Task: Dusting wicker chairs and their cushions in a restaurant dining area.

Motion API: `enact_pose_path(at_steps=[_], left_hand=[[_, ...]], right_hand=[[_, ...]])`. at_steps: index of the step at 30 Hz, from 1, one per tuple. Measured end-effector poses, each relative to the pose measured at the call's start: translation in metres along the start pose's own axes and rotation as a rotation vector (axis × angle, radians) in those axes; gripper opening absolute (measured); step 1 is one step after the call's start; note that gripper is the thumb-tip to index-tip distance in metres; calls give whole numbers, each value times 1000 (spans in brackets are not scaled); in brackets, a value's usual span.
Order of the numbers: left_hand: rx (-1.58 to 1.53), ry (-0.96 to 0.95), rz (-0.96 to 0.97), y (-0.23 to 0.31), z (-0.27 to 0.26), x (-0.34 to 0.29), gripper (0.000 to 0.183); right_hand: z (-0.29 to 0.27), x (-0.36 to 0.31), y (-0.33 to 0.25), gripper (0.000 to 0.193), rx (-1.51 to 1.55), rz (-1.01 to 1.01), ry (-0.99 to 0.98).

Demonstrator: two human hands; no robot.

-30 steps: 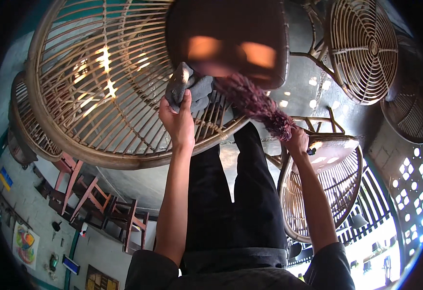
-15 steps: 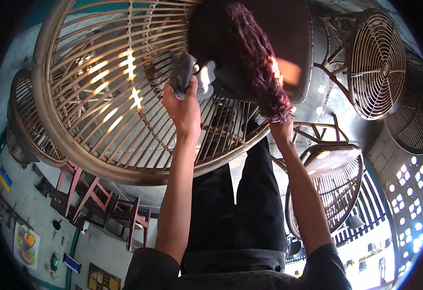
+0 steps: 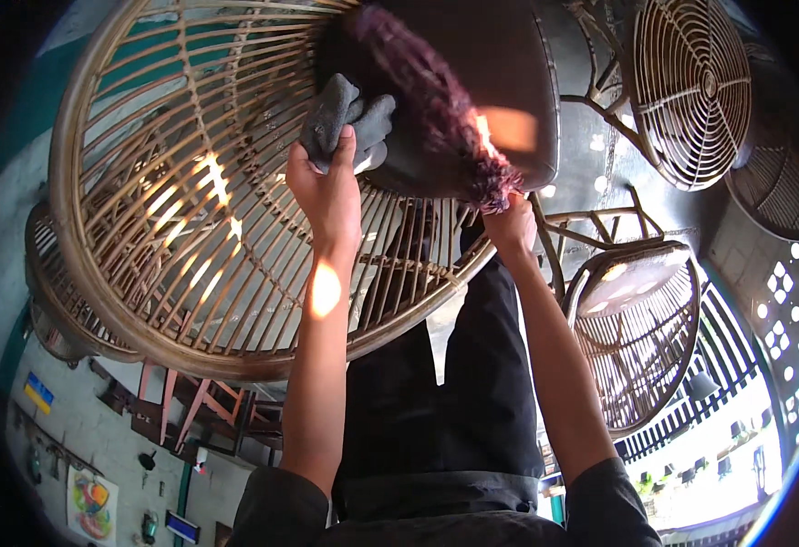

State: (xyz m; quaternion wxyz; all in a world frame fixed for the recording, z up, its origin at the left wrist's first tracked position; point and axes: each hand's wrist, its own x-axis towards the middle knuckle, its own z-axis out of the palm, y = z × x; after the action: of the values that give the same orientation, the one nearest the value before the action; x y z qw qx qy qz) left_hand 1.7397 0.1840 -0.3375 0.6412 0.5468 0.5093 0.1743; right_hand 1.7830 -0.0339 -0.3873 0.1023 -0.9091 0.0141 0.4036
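Note:
In my left hand [image 3: 326, 201] is a crumpled grey cloth [image 3: 334, 111], pinched between thumb and fingers above the rattan chair's slatted back. My right hand [image 3: 512, 226] is closed round the near end of a fluffy maroon duster [image 3: 436, 105]; any handle is hidden inside my fist. The duster slants away to the far left across the dark brown seat cushion [image 3: 523, 64], and whether it touches the surface I cannot tell. Both hands are over the large round rattan chair [image 3: 117, 314], whose curved rim passes under my left forearm.
A round rattan stool or chair piece [image 3: 705, 87] with a spiral weave is at the far right. Another rattan chair [image 3: 637, 337] with a pale cushion is to my right. Wooden chairs [image 3: 176, 410] line the left wall, beside another rattan chair [image 3: 48, 273].
The duster has swung left across the cushion and its far end is blurred by motion. Chair and surroundings have shifted in the picture as the view turned. Both hands keep their holds.

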Motion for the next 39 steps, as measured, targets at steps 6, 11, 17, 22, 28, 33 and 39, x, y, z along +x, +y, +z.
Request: enact_pose_path(at_steps=[6, 11, 17, 22, 28, 33, 39], left_hand=[[88, -18, 15, -4, 20, -8, 22], [25, 1, -56, 0, 33, -14, 25], [22, 15, -39, 8, 47, -20, 24], [6, 43, -26, 5, 54, -26, 27], [-45, 75, -15, 5, 66, -38, 27], [-45, 118, -24, 9, 70, -46, 28], [-26, 157, 10, 19, 66, -47, 27]], right_hand=[[-1, 7, 27, 38, 152, -103, 43], [-12, 15, 53, 49, 438, -305, -60], [-32, 17, 64, 42, 343, -291, 55], [-41, 23, 70, 34, 153, -385, 56], [-46, 24, 70, 35, 181, -354, 137], [-57, 28, 63, 34, 171, -401, 65], [-69, 16, 35, 28, 134, -339, -112]])
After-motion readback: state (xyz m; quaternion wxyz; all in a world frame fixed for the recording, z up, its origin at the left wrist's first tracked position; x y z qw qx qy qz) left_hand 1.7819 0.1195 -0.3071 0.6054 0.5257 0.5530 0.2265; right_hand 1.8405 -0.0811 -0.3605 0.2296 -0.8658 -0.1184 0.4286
